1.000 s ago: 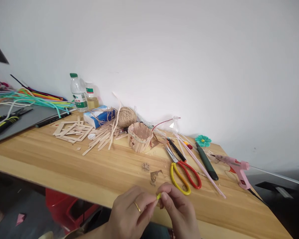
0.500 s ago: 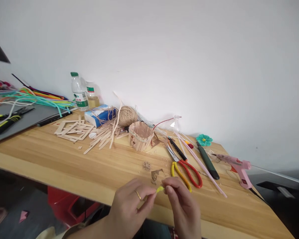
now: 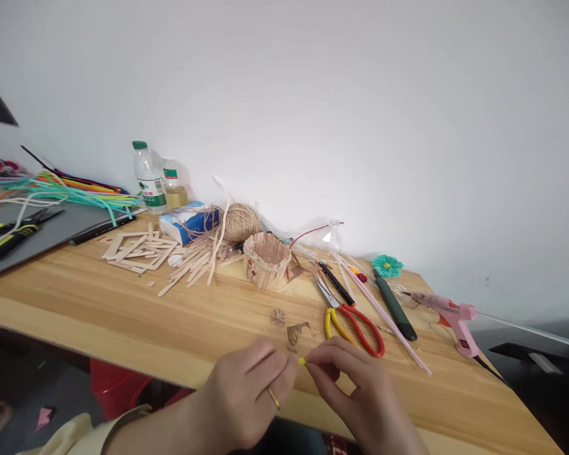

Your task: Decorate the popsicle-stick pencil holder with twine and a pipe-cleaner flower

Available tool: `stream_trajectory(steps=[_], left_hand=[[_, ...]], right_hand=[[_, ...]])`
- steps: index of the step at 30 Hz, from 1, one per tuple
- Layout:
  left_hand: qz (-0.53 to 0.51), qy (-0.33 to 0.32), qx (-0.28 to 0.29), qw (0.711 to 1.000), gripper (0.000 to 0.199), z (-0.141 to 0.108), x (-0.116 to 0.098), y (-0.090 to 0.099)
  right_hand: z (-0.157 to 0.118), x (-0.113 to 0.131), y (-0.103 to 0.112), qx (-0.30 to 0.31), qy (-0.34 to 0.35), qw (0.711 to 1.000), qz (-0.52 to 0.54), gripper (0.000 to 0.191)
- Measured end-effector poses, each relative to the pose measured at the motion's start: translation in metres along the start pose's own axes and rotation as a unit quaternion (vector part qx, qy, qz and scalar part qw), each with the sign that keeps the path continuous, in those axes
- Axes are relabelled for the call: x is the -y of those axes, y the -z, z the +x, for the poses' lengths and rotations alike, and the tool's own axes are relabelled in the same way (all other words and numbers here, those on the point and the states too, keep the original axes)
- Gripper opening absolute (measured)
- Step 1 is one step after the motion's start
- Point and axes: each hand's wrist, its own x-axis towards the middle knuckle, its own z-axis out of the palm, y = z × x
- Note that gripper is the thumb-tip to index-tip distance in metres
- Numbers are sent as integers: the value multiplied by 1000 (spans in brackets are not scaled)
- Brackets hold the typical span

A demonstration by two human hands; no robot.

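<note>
Near the front edge of the table, a tiny bright yellow piece point(image 3: 302, 361) shows between my fingertips; most of it is covered, and its kind is too small to tell. My left hand point(image 3: 253, 392), with a gold ring, is closed in a pinch on its left end. From the other side my right hand point(image 3: 355, 385) pinches it between thumb and forefinger. Just beyond the fingers lie a brown cut-out scrap point(image 3: 297, 335) and a small flower-shaped piece point(image 3: 278, 316). Scissors point(image 3: 344, 313) with one yellow and one red handle lie past my right hand.
A craft-stick basket point(image 3: 266, 260) stands mid-table, with a twine ball point(image 3: 239, 222) and loose craft sticks point(image 3: 194, 262) to its left. Rightward are a teal flower point(image 3: 387, 266), a green cutter point(image 3: 396, 309) and a pink glue gun point(image 3: 448, 316). Bottles point(image 3: 149, 180) stand by the wall.
Both hands have turned and my left fingers have curled in more. Less of the yellow piece shows between the fingertips. The things on the table lie as before.
</note>
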Motion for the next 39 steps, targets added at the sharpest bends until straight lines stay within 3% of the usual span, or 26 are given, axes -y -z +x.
stream_trajectory(steps=[3,5,11,15,17,19,23,27,30,34,39], left_hand=[[-9,-10,12,1000,29,2,2,2],[-33,16,12,999,26,4,4,3],[-132,156,-1,979,14,7,-2,-5],[-201,240,-37,949,15,10,-12,-17],[-217,269,-43,937,18,12,-13,-19],[-229,285,-25,931,20,14,-9,-17],[-231,280,14,932,18,17,5,-7],[-212,240,45,946,19,19,12,-2],[-170,200,72,962,21,21,15,0],[-110,144,96,979,22,25,18,3],[-94,118,110,982,24,29,19,4]], right_hand=[[4,1,1,28,-69,996,49,14],[5,2,0,19,-93,993,74,15],[-2,0,-20,-127,-112,975,141,14],[-11,-6,-50,-268,-158,917,250,10],[-13,-9,-59,-282,-200,884,316,15],[-13,-13,-58,-246,-221,876,349,19],[-7,-17,-31,-177,-219,913,295,21],[3,-12,-4,-101,-159,965,183,17],[9,-5,4,-37,-104,988,106,17],[15,-2,9,28,-66,995,64,16],[17,-1,11,57,-74,994,50,16]])
